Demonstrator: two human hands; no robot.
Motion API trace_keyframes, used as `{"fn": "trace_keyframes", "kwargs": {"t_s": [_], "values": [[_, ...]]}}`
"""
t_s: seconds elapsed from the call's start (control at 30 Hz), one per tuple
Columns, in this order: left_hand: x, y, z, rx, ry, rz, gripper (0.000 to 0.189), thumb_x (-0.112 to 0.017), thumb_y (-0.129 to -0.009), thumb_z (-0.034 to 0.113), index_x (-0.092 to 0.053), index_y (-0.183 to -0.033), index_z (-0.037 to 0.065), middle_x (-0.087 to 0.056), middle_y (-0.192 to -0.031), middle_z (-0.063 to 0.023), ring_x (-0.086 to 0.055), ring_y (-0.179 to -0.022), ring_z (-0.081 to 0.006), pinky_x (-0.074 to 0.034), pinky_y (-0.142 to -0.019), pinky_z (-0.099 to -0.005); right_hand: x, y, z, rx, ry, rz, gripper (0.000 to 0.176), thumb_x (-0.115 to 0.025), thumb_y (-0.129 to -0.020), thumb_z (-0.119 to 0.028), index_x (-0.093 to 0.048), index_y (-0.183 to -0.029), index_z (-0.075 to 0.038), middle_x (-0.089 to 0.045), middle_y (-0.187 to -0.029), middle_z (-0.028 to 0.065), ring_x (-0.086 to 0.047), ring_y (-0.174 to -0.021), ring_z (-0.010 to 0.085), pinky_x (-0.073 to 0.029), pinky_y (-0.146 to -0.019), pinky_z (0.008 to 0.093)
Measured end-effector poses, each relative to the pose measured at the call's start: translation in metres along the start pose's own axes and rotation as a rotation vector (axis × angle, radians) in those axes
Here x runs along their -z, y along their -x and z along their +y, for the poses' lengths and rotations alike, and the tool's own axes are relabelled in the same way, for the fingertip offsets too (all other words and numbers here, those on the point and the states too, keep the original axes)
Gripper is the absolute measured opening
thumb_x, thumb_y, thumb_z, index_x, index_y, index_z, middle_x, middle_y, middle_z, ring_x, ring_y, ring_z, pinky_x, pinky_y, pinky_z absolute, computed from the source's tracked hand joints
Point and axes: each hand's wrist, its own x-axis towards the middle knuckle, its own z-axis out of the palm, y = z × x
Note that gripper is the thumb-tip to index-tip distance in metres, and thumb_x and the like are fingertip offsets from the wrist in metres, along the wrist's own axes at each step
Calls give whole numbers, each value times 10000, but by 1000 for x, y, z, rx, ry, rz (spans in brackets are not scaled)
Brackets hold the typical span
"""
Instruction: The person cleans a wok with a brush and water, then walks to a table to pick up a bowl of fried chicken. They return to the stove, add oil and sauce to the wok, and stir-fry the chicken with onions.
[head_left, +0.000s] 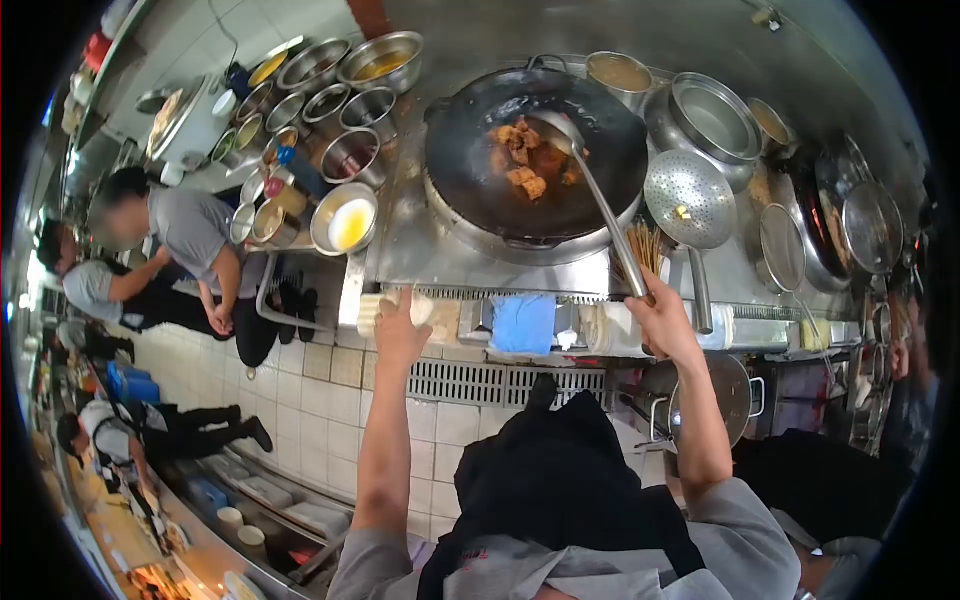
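My right hand [662,318] is closed around the handle of a long steel ladle [598,190]. The ladle's bowl rests inside a large black wok [470,205], beside browned chunks of food [527,181] in a little dark sauce. The wok sits on a round burner ring. My left hand [402,332] is at the front edge of the stove, fingers stretched out over a folded pale cloth [372,312]. It appears to touch the cloth, with no firm grip visible.
A perforated strainer [690,200] lies right of the wok, near a bundle of thin sticks [640,250]. Metal bowls, including one with egg [348,222], crowd the left. A blue cloth [523,325] hangs at the front edge. Several people stand left; another person's dark clothing [820,490] shows right.
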Motion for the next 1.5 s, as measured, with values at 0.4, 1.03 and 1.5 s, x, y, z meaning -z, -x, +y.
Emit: {"fn": "trace_keyframes", "kwargs": {"t_s": [0.4, 1.03, 1.5], "values": [[-8, -29, -38, 173, 1252, -176, 448, -611, -822, 162, -527, -1223, -20, -653, -1069, -172, -676, -883, -284, -550, -744, -348, -19, 12, -6, -93, -260, -75, 599, -608, -869, -34, -382, -1423, -16, -509, -657, -6, -419, -453, 48, -372, -412, 232], [-68, -123, 163, 473, 2031, -770, 205, -512, -952, 358, -551, -948, 157, -613, -804, -17, -605, -742, -214, -467, -602, -387, -100, 148, -16, -85, -316, 308, 641, -631, -863, -20, -363, -1444, -49, -489, -616, -29, -426, -473, 43, -362, -424, 229], [53, -30, 136, 767, 1868, -826, 248, -495, -952, 342, -567, -972, 106, -608, -940, -113, -593, -843, -331, -484, -603, -375, -126, 146, 56, 13, -153, 363, 449, -633, -868, -115, -492, -1290, -51, -442, -647, 10, -395, -552, 82, -369, -502, 275]]}}
